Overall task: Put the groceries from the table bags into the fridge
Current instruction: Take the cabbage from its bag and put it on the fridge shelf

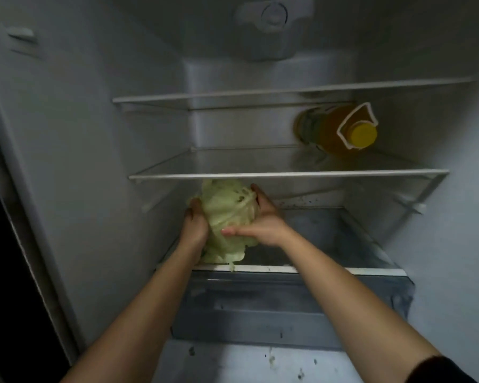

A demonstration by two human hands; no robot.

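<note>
Cabbage between hands under glass shelf; bottle lying above, right.

One cabbage. One bottle, with one yellow cap. Two hands: left hand, right hand. Two bare forearms. One dark sleeve, on the right arm. Three shelves: top shelf, middle shelf, bottom shelf. One drawer. One dial. Green scraps below the drawer: a few, too blurred to count.
</note>
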